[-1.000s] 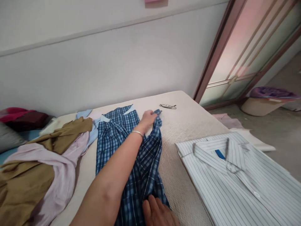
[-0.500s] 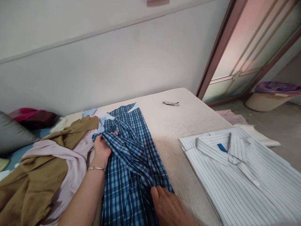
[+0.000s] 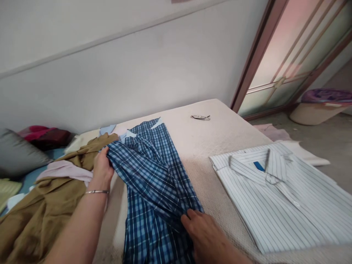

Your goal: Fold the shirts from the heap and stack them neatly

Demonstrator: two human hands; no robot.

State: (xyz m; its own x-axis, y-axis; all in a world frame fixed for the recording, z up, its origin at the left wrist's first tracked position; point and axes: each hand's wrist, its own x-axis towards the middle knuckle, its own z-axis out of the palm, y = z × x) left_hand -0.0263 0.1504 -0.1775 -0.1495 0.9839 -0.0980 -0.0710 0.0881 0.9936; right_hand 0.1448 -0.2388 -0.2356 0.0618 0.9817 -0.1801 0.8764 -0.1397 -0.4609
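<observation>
A blue plaid shirt (image 3: pixel 154 183) lies lengthwise on the cream bed cover (image 3: pixel 214 143). My left hand (image 3: pixel 102 169), with a thin bangle on the wrist, is closed on the end of the shirt's sleeve and holds it across to the shirt's left edge. My right hand (image 3: pixel 205 233) rests on the shirt's lower right side, fingers pressed down on the fabric where the sleeve folds over.
A folded white striped shirt (image 3: pixel 277 198) lies at the right. A heap of brown and pale pink clothes (image 3: pixel 52 194) sits at the left, with cushions behind it. A pair of glasses (image 3: pixel 200 117) lies near the bed's far edge. Beyond are a sliding door and a basket on the floor.
My left hand has carried the sleeve from the shirt's upper right across to its left edge. My right hand has stayed pressed on the lower right of the shirt.
</observation>
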